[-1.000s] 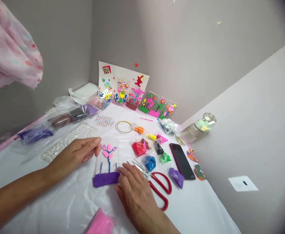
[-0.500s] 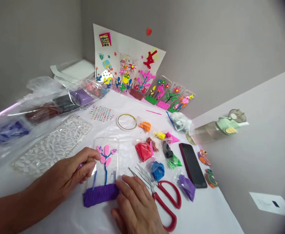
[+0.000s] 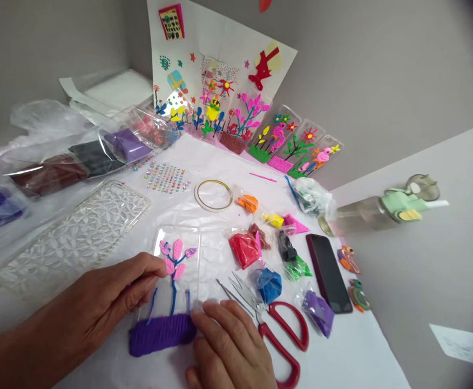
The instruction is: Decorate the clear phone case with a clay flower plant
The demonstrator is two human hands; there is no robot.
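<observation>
A clear phone case (image 3: 188,229) lies on the white cloth, bearing a pink clay flower (image 3: 177,249) on a blue stem and a purple clay band (image 3: 163,334) along its near end. Two thin blue clay strips flank the stem. My left hand (image 3: 119,297) is over the case's left side, fingers curled together near the lower left petal; what they hold, if anything, is hidden. My right hand (image 3: 230,343) rests at the lower right, fingers spread, its index fingertip at the right end of the purple band.
Red-handled scissors (image 3: 281,340) and tweezers lie right of the case. Beyond are bagged clay lumps (image 3: 244,248), a phone (image 3: 329,273) and a bottle (image 3: 362,213). A patterned case (image 3: 78,237) lies left; decorated cases (image 3: 275,135) stand at the wall.
The camera view has tilted down and moved closer. My left hand's fingers remain curled beside the flower, and my right hand stays by the purple band.
</observation>
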